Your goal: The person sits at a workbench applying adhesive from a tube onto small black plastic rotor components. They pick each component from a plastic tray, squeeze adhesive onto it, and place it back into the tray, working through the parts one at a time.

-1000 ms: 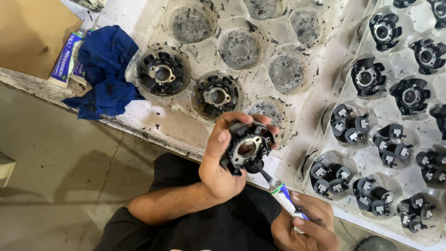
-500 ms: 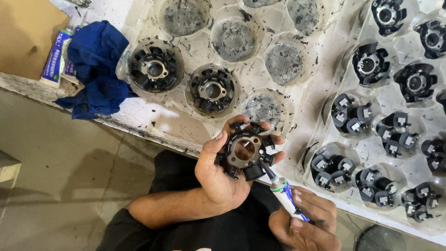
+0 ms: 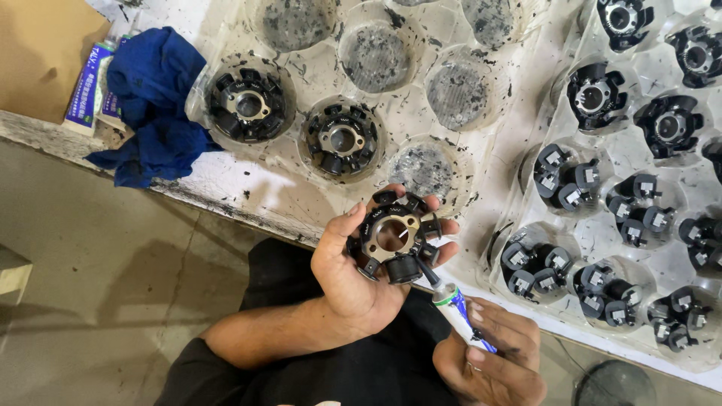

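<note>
My left hand [image 3: 353, 271] holds a black round stator core [image 3: 395, 237] with several poles and a bare metal centre ring, face up over my lap. My right hand [image 3: 492, 357] grips a small glue tube [image 3: 460, 316], white with green and blue print. The tube's black nozzle touches the lower right edge of the stator. Both hands are just off the front edge of the workbench.
A clear plastic tray [image 3: 226, 177] on the bench holds two finished stators [image 3: 248, 105] [image 3: 342, 139] and several dirty unfilled cups. A second tray [image 3: 496, 248] at right holds many black parts. A blue rag [image 3: 150, 105], boxed tubes [image 3: 86, 86] and cardboard [image 3: 37, 53] lie at left.
My left hand has turned the stator a little and lowered it towards my lap. The tube's nozzle has come up against the stator's lower right edge.
</note>
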The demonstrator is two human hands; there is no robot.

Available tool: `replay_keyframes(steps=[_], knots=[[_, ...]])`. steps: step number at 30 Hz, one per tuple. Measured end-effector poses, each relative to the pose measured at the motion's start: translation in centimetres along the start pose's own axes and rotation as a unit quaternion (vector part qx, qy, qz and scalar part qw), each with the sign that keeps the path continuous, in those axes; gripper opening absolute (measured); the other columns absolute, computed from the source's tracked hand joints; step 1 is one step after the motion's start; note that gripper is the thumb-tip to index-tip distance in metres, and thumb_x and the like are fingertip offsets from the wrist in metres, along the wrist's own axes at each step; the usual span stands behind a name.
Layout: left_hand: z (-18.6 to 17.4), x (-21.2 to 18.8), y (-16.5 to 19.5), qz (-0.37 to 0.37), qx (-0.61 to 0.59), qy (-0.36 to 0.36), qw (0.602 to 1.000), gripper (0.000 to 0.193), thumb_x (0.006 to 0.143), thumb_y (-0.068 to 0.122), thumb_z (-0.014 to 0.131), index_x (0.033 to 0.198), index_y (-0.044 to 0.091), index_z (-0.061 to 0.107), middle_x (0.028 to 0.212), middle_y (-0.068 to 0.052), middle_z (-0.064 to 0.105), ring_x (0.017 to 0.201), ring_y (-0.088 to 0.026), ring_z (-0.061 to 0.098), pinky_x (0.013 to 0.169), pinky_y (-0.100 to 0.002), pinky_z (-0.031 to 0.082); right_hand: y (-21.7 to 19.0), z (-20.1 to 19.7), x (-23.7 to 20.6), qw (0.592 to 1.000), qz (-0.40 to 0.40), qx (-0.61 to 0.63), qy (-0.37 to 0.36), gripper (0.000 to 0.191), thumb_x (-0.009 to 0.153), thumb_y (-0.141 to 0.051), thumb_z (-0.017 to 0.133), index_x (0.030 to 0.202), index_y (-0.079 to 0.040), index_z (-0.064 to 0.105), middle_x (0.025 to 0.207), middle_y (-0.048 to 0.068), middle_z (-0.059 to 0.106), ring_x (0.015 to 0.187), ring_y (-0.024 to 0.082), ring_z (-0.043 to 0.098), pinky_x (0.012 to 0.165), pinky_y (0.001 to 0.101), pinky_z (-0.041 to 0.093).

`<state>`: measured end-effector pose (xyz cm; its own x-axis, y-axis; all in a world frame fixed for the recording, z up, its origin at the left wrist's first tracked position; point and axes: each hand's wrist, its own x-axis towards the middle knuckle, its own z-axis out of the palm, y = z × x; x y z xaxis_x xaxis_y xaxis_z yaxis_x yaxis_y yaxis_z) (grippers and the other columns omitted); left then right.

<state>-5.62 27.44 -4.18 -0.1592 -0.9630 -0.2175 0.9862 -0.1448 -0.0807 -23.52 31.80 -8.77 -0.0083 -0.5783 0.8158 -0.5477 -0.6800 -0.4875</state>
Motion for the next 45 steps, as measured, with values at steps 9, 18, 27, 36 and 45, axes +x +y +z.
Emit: replay_keyframes(steps=[9,18,27,36,45], knots=[[1.3,4.5,2.1,0.074,0.262,-0.126,0.954,0.033,0.107,0.03,0.052,0.128,0.005,0.059,0.123,-0.02,0.064,0.111,-0.041,0.069,0.093,-0.053,0.057,-1.5,-1.1,2.1,0.987,0.104,0.031,0.117,0.041,0.089,-0.005,0.08,0.097,-0.005,0.039,0.097,0.008,0.061,0.086,0.022,0.068,0.071,0.0308,0.057],[2.1,10.6,2.7,0.163,0.9,-0.184,0.36,0.027,0.082,0.006,0.065,0.109,0.004,0.071,0.101,-0.019,0.071,0.096,-0.04,0.068,0.085,-0.049,0.054,3.6,-0.4,-1.4,0.973,0.041,0.067,0.218,0.05,0.095,-0.02,0.081,0.093,-0.006,0.033,0.08,0.005,0.047,0.064,0.019,0.052,0.056,0.0278,0.042],[1.8,6.3,11.2,0.351,0.893,-0.226,0.168,0.048,0.083,-0.002,0.062,0.128,0.011,0.071,0.131,-0.005,0.071,0.127,-0.026,0.066,0.111,-0.039,0.054,3.7,1.4,-3.3,0.961,0.194,0.098,0.168,0.047,0.096,-0.016,0.085,0.098,-0.008,0.039,0.078,0.002,0.043,0.065,0.016,0.043,0.067,0.0235,0.038],[3.6,0.4,30.3,0.32,0.934,0.103,0.12,0.068,0.076,-0.017,0.06,0.137,0.011,0.073,0.133,-0.018,0.069,0.103,-0.034,0.069,0.088,-0.042,0.056,0.2,5.2,-0.4,0.952,0.172,0.242,0.067,0.04,0.094,-0.002,0.081,0.108,-0.012,0.044,0.091,0.011,0.067,0.083,0.027,0.074,0.077,0.034,0.062],[1.9,2.9,34.7,0.389,0.918,-0.072,0.016,0.039,0.065,-0.008,0.067,0.098,0.013,0.074,0.12,-0.017,0.07,0.112,-0.039,0.062,0.097,-0.044,0.051,-5.1,8.4,1.3,0.902,0.163,0.38,-0.123,0.039,0.085,0.006,0.079,0.104,-0.013,0.05,0.101,0.016,0.068,0.091,0.025,0.072,0.081,0.0388,0.065]])
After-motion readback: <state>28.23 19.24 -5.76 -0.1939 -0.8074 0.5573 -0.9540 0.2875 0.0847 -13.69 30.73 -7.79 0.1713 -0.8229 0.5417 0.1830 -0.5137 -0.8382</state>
